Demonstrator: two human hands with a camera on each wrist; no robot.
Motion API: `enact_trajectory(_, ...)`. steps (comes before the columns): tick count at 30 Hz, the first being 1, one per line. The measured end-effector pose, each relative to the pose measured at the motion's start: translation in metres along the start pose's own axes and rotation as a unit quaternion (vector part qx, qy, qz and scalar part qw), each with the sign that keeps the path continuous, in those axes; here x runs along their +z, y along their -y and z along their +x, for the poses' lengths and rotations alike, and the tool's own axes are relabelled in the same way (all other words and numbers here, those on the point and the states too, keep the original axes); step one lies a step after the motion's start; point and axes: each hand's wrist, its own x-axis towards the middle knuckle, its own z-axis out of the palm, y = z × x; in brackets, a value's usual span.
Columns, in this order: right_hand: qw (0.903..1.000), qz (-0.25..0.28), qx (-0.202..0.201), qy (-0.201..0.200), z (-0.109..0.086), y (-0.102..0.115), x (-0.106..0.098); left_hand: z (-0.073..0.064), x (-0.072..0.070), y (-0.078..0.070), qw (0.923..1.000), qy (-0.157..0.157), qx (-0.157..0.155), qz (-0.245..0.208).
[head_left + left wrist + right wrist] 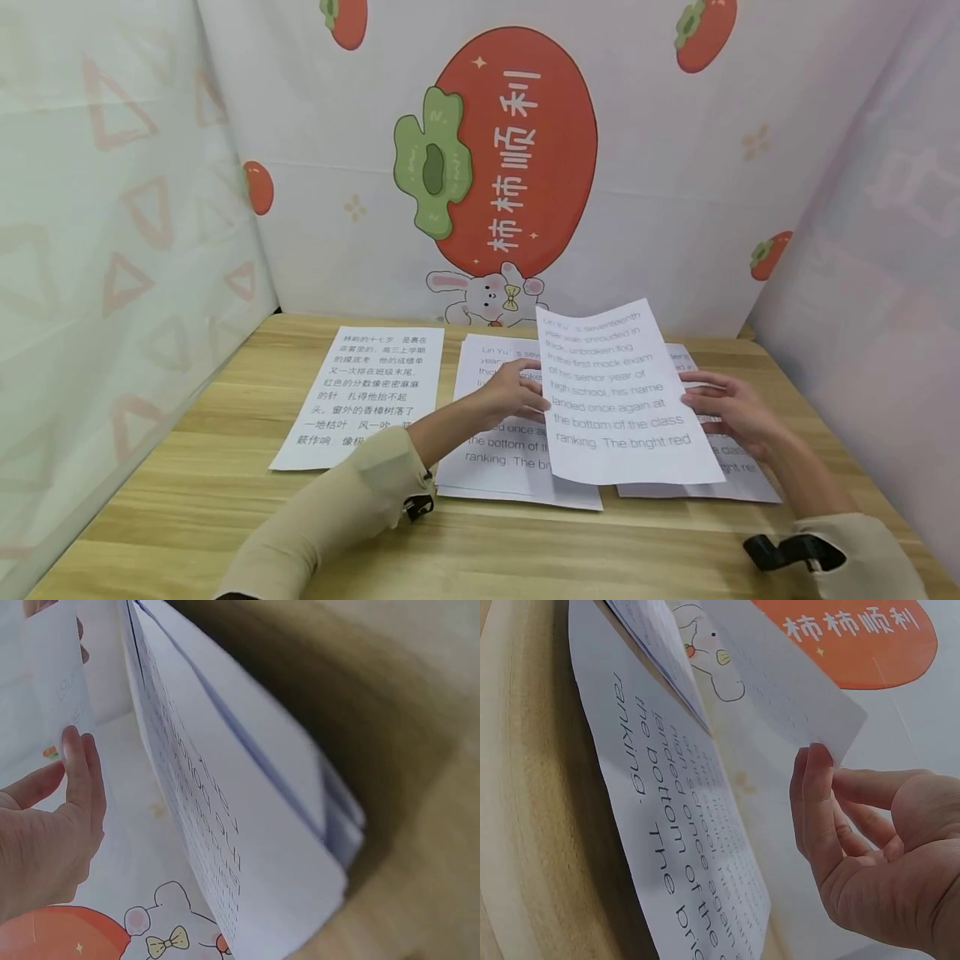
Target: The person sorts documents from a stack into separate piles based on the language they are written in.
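Note:
A printed sheet of paper (626, 396) with English text is held up off the table, bowed slightly at its top edge. My left hand (512, 393) pinches its left edge, thumb and fingertips meeting on the paper in the left wrist view. On the opposite edge, my right hand (738, 408) pinches it between thumb and fingers, as the right wrist view shows. Below and left lies a middle stack of English pages (517, 487), partly hidden by my left hand and the raised sheet. Another English page (738, 467) lies under the right hand, mostly covered in the head view.
To the left, a page of Chinese text (367, 383) lies on the wooden table (480, 550), its lower corner behind my left sleeve (352, 492). A white cloth backdrop (660, 233) with persimmon and rabbit drawings stands along the back, with similar cloth at both sides.

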Motion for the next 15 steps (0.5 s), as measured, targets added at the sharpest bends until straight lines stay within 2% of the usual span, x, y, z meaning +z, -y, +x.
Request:
enact_trajectory(7,0.9999,-0.002,0.01,-0.002,-0.001,-0.006,-0.016,0.01,0.018,0.0,0.9997,0.005,-0.013,-0.018)
enact_trajectory(12,0.9996,0.022,0.015,0.008,-0.002,-0.012,-0.027,0.016,0.029,0.002,0.9997,0.01,-0.018,-0.013)
enact_trajectory(15,0.999,0.04,0.01,0.016,-0.003,-0.016,-0.033,0.02,0.035,0.002,0.9992,0.019,-0.02,-0.03)
